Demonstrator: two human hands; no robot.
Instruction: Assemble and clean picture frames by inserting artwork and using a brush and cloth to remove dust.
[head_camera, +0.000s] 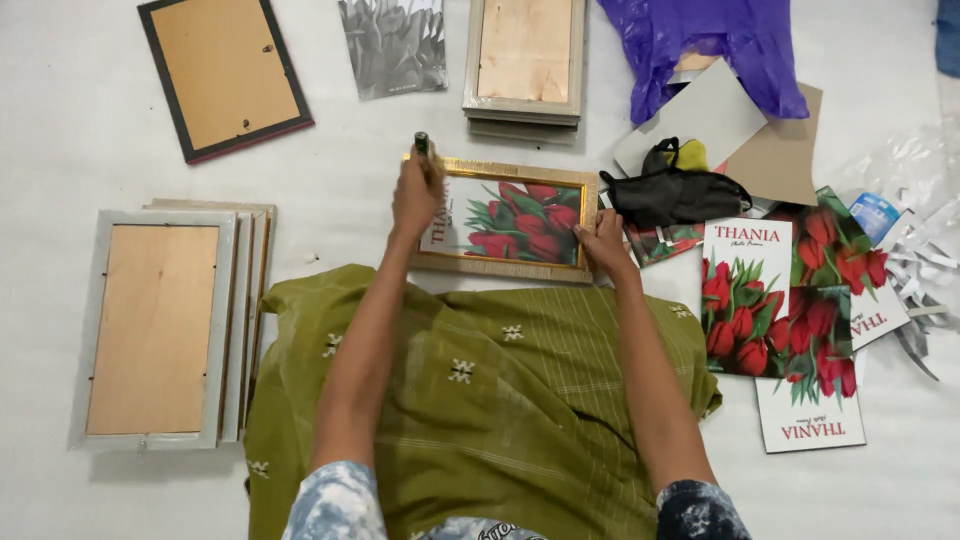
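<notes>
A gold picture frame (505, 266) lies face up in front of me with a red tulip print (520, 220) inside it. My left hand (415, 195) rests on the frame's left side and grips a small dark tool (422, 144) that sticks up past the top left corner. My right hand (603, 242) presses the frame's right edge, fingers on the print's corner. My lap is covered by olive green cloth (500, 400) just below the frame.
A stack of silver frames (160, 330) lies face down at left, a dark frame (225, 75) at top left, another stack (525, 60) at top centre. Loose tulip prints (790, 330), a black pouch (670, 190), purple plastic bag (710, 40) and cardboard sheets (780, 150) lie at right.
</notes>
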